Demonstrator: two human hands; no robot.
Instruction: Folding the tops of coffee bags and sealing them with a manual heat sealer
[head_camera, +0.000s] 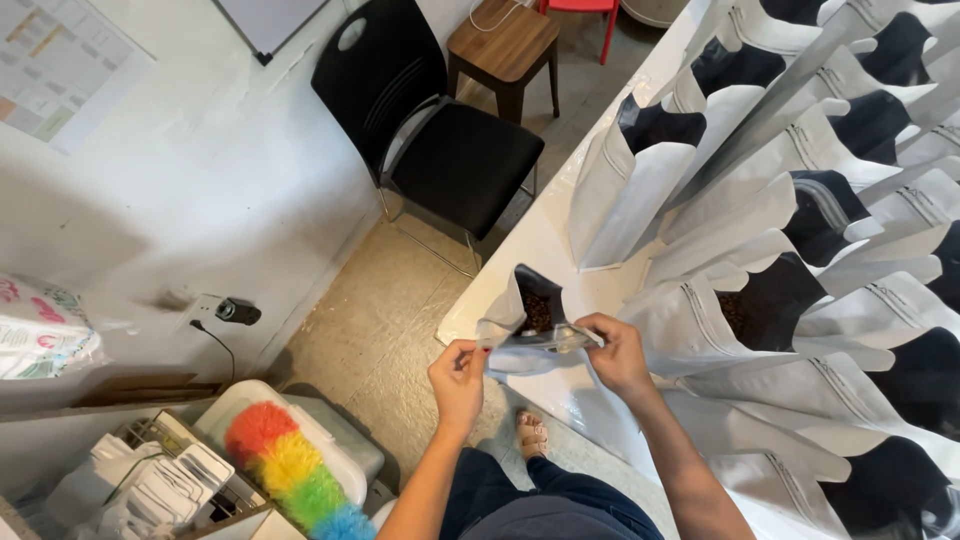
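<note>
1. Head view: the left hand and right hand each pinch one end of a white pouch, fingers closed on its top edge; the pouch stands open at the near corner of the white surface, dark contents showing inside.
2. Rows of open white pouches fill the surface to the right; a black chair stands on the floor beyond; a rainbow duster lies lower left.

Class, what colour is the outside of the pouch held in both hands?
White, with a black inside, seen in the head view: pouch.
</note>
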